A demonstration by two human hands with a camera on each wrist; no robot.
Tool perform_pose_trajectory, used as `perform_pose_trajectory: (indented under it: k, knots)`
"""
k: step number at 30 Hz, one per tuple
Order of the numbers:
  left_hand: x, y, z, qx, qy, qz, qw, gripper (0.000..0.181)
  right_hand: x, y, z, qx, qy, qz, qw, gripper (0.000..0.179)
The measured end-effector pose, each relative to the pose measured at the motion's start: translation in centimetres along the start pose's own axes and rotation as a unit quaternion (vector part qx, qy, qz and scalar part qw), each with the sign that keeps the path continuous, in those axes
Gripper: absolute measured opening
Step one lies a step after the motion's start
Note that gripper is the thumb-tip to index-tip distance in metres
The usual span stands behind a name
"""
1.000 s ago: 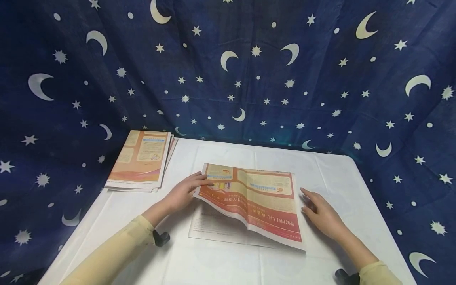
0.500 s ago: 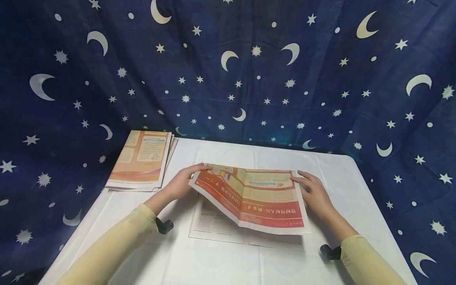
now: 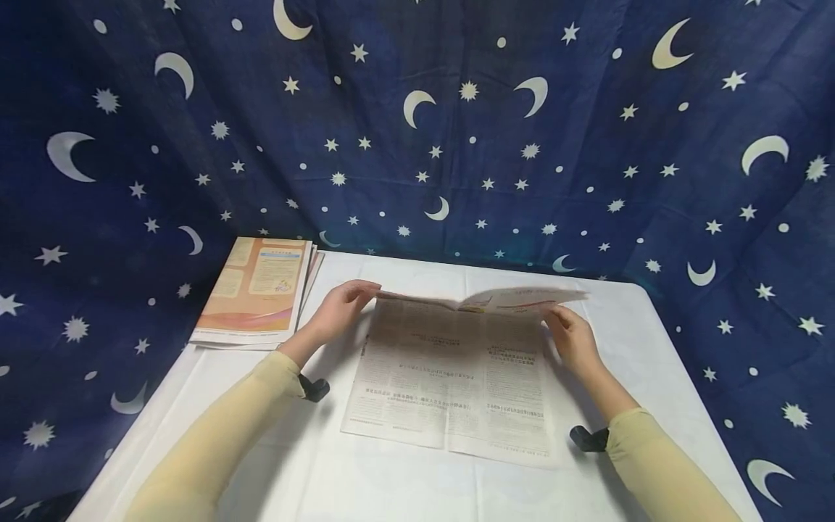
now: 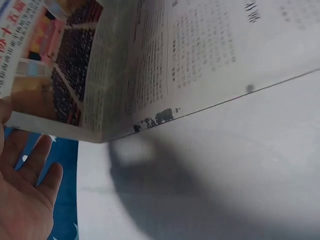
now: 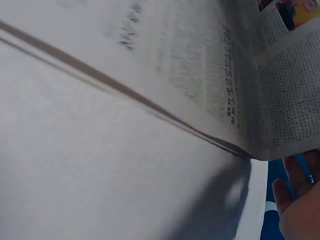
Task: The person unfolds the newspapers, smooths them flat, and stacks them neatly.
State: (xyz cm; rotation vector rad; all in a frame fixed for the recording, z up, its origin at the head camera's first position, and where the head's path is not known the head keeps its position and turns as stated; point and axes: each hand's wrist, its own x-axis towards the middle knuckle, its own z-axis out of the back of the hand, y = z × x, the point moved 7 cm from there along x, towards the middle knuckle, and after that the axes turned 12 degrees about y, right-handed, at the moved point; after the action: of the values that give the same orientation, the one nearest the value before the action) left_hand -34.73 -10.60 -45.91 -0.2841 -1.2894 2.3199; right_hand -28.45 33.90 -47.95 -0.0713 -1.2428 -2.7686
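Observation:
A newspaper (image 3: 450, 384) lies in front of me, its lower pages flat and its upper part raised along the far side. My left hand (image 3: 341, 310) pinches the raised part at its left edge; in the left wrist view the thumb shows on the page beside a colour photo, with the other fingers behind. At the opposite edge my right hand (image 3: 575, 339) holds the same raised part. The right wrist view has its fingers (image 5: 296, 172) under the page edge, and its thumb is hidden there.
A stack of folded newspapers (image 3: 254, 290) sits at the table's far left corner. White cloth covers the table (image 3: 391, 486). Behind it hangs a dark blue curtain (image 3: 378, 196) with moons and stars.
The upper part of the newspaper has swung up and away from me, uncovering the grey printed page below. My right hand has come in from beside the paper and taken its right edge.

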Motion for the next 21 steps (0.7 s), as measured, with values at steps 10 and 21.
perform_pose_trajectory:
  k: [10, 21]
  knots:
    - [1.3, 0.7, -0.1, -0.042, -0.012, 0.044, 0.9981, 0.030, 0.9, -1.6, 0.5, 0.093, 0.009, -0.088, 0.9917, 0.063]
    - [1.9, 0.1, 0.0, -0.037, -0.016, 0.052, 0.9978, 0.028, 1.4, -1.4, 1.5, 0.094, 0.015, -0.078, 0.9925, 0.058]
